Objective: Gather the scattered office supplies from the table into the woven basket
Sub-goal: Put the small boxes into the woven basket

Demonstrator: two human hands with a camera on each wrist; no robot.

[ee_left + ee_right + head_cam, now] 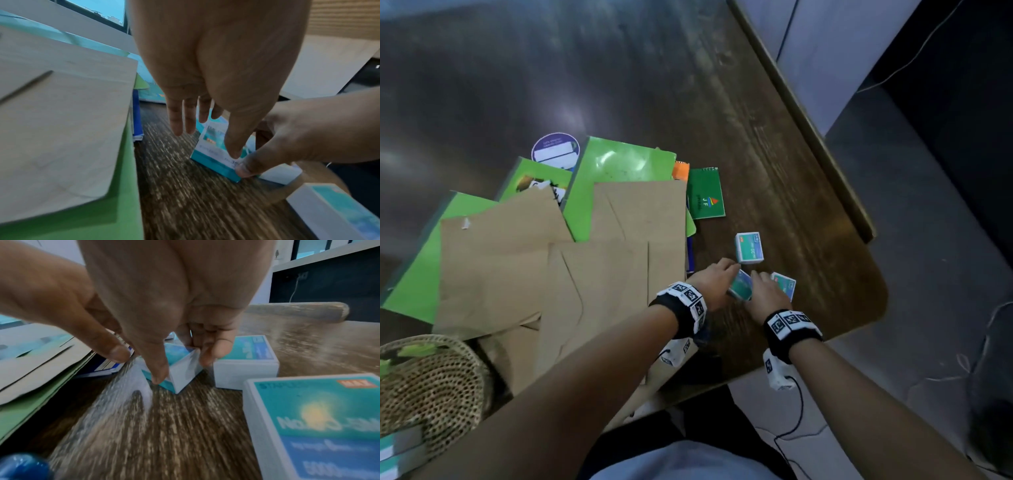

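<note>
**Fingers close on the tilted staple box**

Fingers (213, 350) of your right hand (768, 295) curl round the tilted box (740, 287), thumb on its near corner, and it's tipped up on one edge on the table (774, 154). Your left hand (714, 279) comes in from nine o'clock, fingers straight and slightly apart, thumb resting on the same box's face. A second box (749, 247) sits flat at twelve o'clock of your hands, just beside them. A third box (786, 284) lies at three o'clock, partly under your right hand. Envelopes (571, 270) and green notebooks (616, 164) sprawl out at nine to eleven o'clock. Your basket (431, 380) waits well away at eight o'clock, at the table's near edge.
</note>
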